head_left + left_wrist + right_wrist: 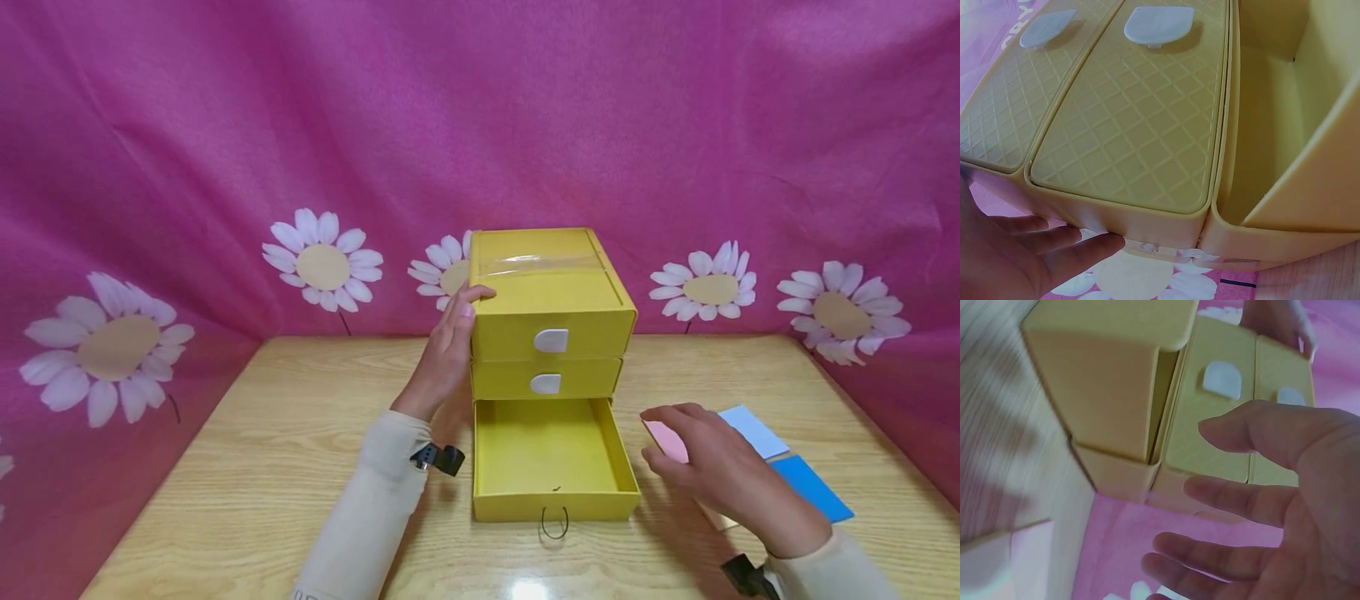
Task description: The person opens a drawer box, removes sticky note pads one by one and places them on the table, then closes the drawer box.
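A yellow drawer cabinet [553, 335] stands mid-table, its bottom drawer [557, 507] pulled out with nothing seen inside. Against the cabinet's left side rests my left hand [442, 358], fingers extended along the wall in the left wrist view. My right hand [723, 462] hovers to the right of the drawer, over several flat square pieces. Its fingers are loosely bent and hold nothing in the right wrist view. Beneath it, a pink square [667, 442] and a pale yellowish one [717, 519] are partly hidden. A light blue square [753, 432] and a blue square [812, 487] lie beyond the hand.
The two upper drawers are closed and carry white tabs [551, 341]. A thin dark loop [555, 525] hangs from the pulled-out drawer's front. Behind the wooden table [300, 433] hangs a magenta cloth [480, 117] with white flowers.
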`<act>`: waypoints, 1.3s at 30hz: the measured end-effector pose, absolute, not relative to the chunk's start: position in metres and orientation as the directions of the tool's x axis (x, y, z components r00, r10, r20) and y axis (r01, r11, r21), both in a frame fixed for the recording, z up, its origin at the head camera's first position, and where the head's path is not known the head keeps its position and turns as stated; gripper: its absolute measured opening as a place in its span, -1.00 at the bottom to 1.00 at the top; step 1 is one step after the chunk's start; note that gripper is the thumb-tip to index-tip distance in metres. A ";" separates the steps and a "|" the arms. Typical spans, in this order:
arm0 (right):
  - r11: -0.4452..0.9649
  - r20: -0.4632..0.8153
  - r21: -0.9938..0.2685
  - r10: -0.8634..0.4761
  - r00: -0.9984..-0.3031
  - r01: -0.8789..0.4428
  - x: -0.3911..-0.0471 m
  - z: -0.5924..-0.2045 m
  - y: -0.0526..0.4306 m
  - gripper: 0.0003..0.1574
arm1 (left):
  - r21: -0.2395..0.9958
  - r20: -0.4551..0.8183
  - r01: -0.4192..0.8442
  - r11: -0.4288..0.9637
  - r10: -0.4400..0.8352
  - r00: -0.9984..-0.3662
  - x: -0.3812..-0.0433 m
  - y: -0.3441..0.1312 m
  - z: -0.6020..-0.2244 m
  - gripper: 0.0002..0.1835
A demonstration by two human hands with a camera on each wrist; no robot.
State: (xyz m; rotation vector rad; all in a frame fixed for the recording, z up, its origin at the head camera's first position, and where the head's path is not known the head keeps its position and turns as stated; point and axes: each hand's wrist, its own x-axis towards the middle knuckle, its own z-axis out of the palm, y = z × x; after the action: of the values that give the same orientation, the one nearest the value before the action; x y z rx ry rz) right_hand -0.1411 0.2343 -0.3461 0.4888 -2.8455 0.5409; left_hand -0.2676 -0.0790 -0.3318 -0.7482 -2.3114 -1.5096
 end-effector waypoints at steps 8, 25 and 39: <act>0.870 0.246 -0.317 -0.308 -0.919 -0.376 -0.137 -0.337 0.216 -0.49 | 0.767 0.492 0.559 0.316 0.269 -0.828 -0.268 -0.078 -0.332 -0.52; 0.822 0.300 -0.303 -0.397 -0.867 -0.481 -0.124 -0.333 0.179 -0.60 | 0.759 0.503 0.567 0.319 0.267 -0.822 -0.268 -0.077 -0.333 -0.51; 0.733 0.230 -0.357 -0.532 -0.815 -0.579 -0.116 -0.337 0.165 -0.71 | 0.756 0.504 0.570 0.322 0.269 -0.821 -0.268 -0.079 -0.331 -0.51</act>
State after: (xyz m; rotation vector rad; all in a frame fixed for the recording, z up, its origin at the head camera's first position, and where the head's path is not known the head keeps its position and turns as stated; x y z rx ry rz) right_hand -0.1156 0.1649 -0.3374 0.9070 -2.8192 0.6372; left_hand -0.2684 -0.0793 -0.3315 -0.7556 -2.3053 -1.4984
